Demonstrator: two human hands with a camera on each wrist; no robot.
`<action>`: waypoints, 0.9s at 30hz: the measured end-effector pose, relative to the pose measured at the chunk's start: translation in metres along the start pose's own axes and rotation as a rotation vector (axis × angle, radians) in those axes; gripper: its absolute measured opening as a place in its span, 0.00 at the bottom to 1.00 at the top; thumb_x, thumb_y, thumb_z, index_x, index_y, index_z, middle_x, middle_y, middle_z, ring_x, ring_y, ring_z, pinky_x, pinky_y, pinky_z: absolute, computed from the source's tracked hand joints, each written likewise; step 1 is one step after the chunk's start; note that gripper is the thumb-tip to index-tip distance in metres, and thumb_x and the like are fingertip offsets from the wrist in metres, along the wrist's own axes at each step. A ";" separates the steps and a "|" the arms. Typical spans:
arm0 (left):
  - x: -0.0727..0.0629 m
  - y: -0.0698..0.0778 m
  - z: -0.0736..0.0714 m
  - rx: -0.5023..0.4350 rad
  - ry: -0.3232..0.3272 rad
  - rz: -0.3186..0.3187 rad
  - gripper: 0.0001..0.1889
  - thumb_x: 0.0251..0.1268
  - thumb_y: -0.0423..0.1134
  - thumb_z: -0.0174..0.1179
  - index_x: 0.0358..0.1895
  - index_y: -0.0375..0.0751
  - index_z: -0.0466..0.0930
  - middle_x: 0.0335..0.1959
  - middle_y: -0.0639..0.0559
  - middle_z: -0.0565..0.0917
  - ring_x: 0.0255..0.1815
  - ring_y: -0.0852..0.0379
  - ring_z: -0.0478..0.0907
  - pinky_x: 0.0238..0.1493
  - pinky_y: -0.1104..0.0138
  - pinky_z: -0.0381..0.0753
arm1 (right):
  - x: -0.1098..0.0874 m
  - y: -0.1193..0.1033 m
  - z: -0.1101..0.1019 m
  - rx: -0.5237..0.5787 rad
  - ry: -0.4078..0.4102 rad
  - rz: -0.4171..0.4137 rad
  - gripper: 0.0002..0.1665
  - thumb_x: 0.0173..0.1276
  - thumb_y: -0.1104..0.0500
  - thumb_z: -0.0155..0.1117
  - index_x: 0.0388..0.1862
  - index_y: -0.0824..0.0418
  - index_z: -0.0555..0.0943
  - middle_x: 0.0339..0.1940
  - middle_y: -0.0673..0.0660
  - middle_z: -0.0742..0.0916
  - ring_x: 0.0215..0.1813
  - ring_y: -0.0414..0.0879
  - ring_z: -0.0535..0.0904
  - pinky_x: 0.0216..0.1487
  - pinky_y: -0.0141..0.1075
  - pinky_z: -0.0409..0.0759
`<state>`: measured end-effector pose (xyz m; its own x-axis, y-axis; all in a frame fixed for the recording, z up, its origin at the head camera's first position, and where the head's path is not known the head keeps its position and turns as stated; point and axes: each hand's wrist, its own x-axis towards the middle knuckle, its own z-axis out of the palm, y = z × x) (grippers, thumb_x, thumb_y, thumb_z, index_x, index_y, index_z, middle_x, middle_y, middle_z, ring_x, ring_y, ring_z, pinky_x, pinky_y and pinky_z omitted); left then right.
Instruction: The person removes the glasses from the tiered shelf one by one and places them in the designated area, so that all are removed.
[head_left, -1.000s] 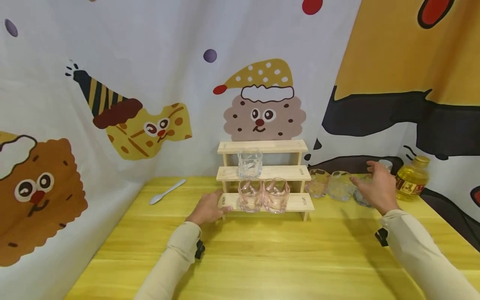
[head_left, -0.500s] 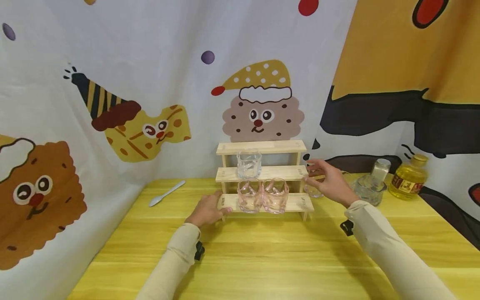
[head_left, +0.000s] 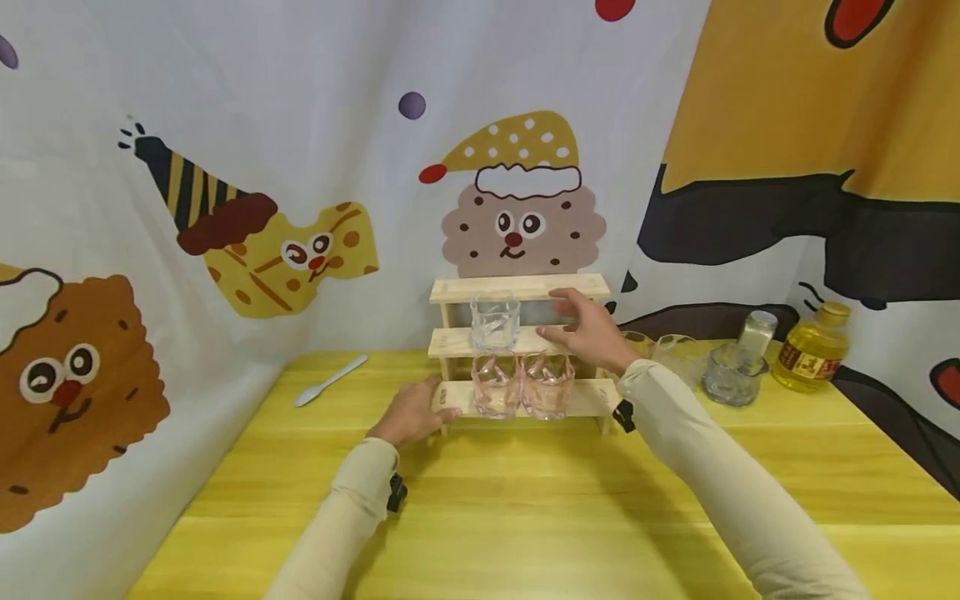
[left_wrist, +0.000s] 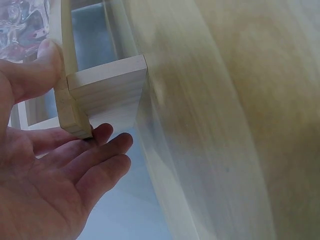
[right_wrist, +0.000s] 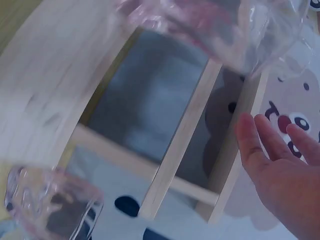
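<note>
My left hand holds the left end of the lowest board of a three-tier wooden stand. In the left wrist view its thumb presses the board and the fingertips curl beneath the corner. Two pinkish glass tumblers stand side by side on that board. One clear glass tumbler is on the middle board. To its right, my right hand hovers at the middle and top boards, thumb and fingers apart. The right wrist view shows the fingers holding nothing, near a board's edge.
Right of the stand, partly behind my right forearm, are a pinkish glass and a clear glass. Beyond are a grey glass vessel, a lidded jar and an oil bottle. A white spoon lies left.
My right hand has moved left from the grey glass vessel, past the glasses beside the stand, to the stand's upper boards. The left hand stays on the stand.
</note>
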<state>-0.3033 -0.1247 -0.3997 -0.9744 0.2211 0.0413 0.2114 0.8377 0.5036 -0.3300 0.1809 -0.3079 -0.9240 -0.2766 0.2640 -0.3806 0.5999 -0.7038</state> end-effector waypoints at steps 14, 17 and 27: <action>-0.001 0.007 -0.007 0.024 -0.010 -0.030 0.39 0.66 0.51 0.66 0.74 0.35 0.64 0.64 0.32 0.78 0.65 0.34 0.75 0.66 0.44 0.74 | 0.025 -0.029 0.030 0.038 -0.093 0.047 0.51 0.68 0.46 0.70 0.81 0.55 0.53 0.77 0.66 0.68 0.77 0.62 0.66 0.73 0.58 0.69; -0.001 0.007 -0.007 0.026 -0.003 -0.022 0.38 0.66 0.51 0.67 0.73 0.35 0.65 0.61 0.33 0.81 0.60 0.36 0.79 0.61 0.47 0.78 | 0.029 -0.032 0.035 0.036 -0.090 0.051 0.54 0.66 0.45 0.71 0.82 0.55 0.52 0.76 0.66 0.69 0.76 0.61 0.66 0.71 0.58 0.70; -0.001 0.005 -0.004 0.021 -0.014 -0.037 0.38 0.65 0.52 0.67 0.73 0.38 0.66 0.53 0.38 0.84 0.51 0.42 0.81 0.53 0.50 0.80 | 0.038 -0.036 0.051 0.100 -0.066 0.137 0.59 0.62 0.49 0.75 0.83 0.53 0.50 0.79 0.65 0.65 0.76 0.64 0.65 0.72 0.59 0.68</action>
<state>-0.3020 -0.1228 -0.3934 -0.9804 0.1967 0.0104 0.1768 0.8555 0.4867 -0.3499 0.1105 -0.3055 -0.9613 -0.2484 0.1192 -0.2427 0.5583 -0.7933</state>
